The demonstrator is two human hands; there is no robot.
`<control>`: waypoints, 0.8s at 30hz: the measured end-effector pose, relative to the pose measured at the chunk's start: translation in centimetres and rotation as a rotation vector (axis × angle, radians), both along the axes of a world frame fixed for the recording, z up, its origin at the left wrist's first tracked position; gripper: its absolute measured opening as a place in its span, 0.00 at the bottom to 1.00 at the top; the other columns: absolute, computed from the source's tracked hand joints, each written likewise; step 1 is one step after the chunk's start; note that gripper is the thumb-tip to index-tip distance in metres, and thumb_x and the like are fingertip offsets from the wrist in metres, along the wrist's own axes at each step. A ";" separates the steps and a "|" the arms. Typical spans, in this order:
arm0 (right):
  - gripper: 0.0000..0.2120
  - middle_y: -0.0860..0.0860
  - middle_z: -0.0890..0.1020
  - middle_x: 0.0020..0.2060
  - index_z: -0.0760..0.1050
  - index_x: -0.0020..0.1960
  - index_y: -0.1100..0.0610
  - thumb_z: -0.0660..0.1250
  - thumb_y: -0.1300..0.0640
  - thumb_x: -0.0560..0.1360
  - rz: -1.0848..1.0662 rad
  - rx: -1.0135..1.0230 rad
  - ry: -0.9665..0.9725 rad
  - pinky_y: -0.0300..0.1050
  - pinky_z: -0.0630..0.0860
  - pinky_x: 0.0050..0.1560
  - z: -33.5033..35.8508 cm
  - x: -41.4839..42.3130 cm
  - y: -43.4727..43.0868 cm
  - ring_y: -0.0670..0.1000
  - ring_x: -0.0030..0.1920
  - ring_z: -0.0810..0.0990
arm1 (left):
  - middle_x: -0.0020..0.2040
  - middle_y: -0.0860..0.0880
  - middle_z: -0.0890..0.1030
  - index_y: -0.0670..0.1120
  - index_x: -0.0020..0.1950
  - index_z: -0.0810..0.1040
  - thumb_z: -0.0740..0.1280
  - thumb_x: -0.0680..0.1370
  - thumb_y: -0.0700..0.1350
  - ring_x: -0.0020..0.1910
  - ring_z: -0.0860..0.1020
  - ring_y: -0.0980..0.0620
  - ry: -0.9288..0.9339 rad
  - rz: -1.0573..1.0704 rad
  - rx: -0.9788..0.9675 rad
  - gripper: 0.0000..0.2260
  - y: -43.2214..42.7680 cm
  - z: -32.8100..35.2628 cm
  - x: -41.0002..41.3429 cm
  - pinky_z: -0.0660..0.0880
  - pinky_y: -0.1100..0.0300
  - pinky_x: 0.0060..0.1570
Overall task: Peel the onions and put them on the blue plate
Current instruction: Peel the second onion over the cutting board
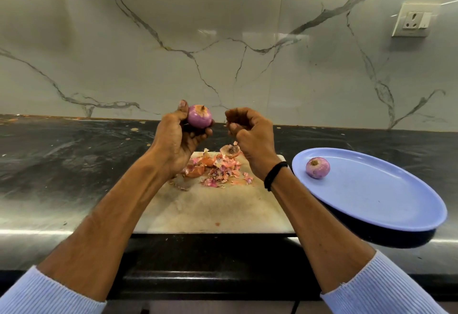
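My left hand (pixel 179 135) grips a purple onion (pixel 199 116), mostly peeled, with a patch of brown skin at its top, held up above the cutting board (pixel 213 209). My right hand (pixel 250 135) hovers just right of the onion with fingers curled; whether it pinches a scrap of skin I cannot tell. A second peeled onion (pixel 317 167) lies on the blue plate (pixel 386 202) at the right, near its far left rim.
A heap of pink and orange onion skins (pixel 215 168) and a cut onion end (pixel 230 150) lie on the board's far part. The dark stone counter (pixel 74 155) runs to a marble wall with a socket (pixel 412 20). The plate overhangs the counter's front edge.
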State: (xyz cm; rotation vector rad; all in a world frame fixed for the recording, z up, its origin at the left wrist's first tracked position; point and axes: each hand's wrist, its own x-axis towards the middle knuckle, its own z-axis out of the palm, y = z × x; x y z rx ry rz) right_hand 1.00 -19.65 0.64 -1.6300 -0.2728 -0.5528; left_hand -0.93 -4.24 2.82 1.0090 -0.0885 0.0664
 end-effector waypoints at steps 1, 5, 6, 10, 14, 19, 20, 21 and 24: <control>0.14 0.49 0.83 0.51 0.79 0.56 0.56 0.67 0.70 0.75 -0.041 -0.084 -0.060 0.45 0.80 0.57 0.0 -0.1 0.1 0.46 0.53 0.81 | 0.51 0.37 0.82 0.38 0.64 0.73 0.59 0.84 0.52 0.42 0.82 0.47 0.000 0.006 0.015 0.18 0.0 0.0 0.0 0.81 0.60 0.41; 0.12 0.50 0.82 0.53 0.78 0.57 0.54 0.72 0.59 0.74 -0.126 -0.245 -0.261 0.40 0.79 0.54 0.0 -0.2 0.4 0.45 0.53 0.80 | 0.54 0.39 0.80 0.39 0.62 0.74 0.60 0.84 0.52 0.46 0.81 0.48 -0.025 0.013 0.083 0.17 -0.5 0.0 -0.2 0.82 0.60 0.42; 0.12 0.50 0.81 0.54 0.78 0.58 0.55 0.72 0.57 0.74 -0.128 -0.260 -0.292 0.38 0.79 0.52 0.0 -0.2 0.5 0.45 0.53 0.80 | 0.52 0.40 0.80 0.40 0.61 0.75 0.60 0.84 0.52 0.45 0.81 0.48 -0.031 0.010 0.099 0.16 -0.6 0.0 -0.2 0.82 0.59 0.44; 0.13 0.54 0.79 0.53 0.79 0.57 0.58 0.74 0.57 0.74 -0.125 -0.327 -0.365 0.29 0.76 0.47 -0.2 -0.1 1.0 0.48 0.51 0.80 | 0.51 0.41 0.81 0.40 0.57 0.77 0.60 0.84 0.51 0.43 0.82 0.51 -0.046 -0.034 0.113 0.16 -0.5 -0.2 -0.1 0.80 0.54 0.55; 0.13 0.55 0.80 0.51 0.80 0.55 0.61 0.75 0.58 0.73 -0.172 -0.358 -0.423 0.27 0.75 0.47 -0.3 -0.1 1.0 0.48 0.48 0.80 | 0.55 0.39 0.81 0.38 0.60 0.77 0.60 0.84 0.49 0.43 0.83 0.52 -0.066 -0.068 0.095 0.15 -0.5 -0.3 -0.1 0.82 0.56 0.50; 0.11 0.53 0.82 0.48 0.81 0.53 0.61 0.75 0.59 0.72 -0.230 -0.340 -0.458 0.28 0.75 0.49 -0.4 -0.2 1.0 0.46 0.48 0.80 | 0.58 0.38 0.82 0.41 0.57 0.79 0.62 0.83 0.43 0.51 0.83 0.47 -0.089 -0.060 0.096 0.10 -0.7 -0.1 -0.2 0.82 0.56 0.50; 0.10 0.53 0.82 0.48 0.82 0.53 0.61 0.74 0.59 0.72 -0.233 -0.329 -0.453 0.29 0.76 0.50 -0.3 -0.2 0.9 0.46 0.48 0.80 | 0.57 0.39 0.82 0.41 0.56 0.80 0.62 0.83 0.43 0.51 0.83 0.47 -0.090 -0.061 0.096 0.09 -0.8 -0.2 -0.2 0.82 0.56 0.50; 0.10 0.53 0.82 0.48 0.82 0.53 0.61 0.74 0.60 0.72 -0.230 -0.309 -0.443 0.29 0.76 0.51 -0.3 -0.2 0.9 0.46 0.49 0.80 | 0.56 0.39 0.82 0.41 0.56 0.80 0.62 0.83 0.43 0.52 0.83 0.46 -0.090 -0.065 0.093 0.09 -0.8 -0.2 -0.3 0.82 0.55 0.51; 0.09 0.51 0.84 0.47 0.83 0.52 0.59 0.75 0.60 0.72 -0.204 -0.218 -0.378 0.34 0.78 0.51 -0.2 -0.4 0.8 0.46 0.49 0.82 | 0.58 0.37 0.82 0.40 0.56 0.80 0.62 0.82 0.43 0.54 0.82 0.44 -0.097 -0.067 0.085 0.09 -0.9 -0.2 -0.2 0.82 0.54 0.52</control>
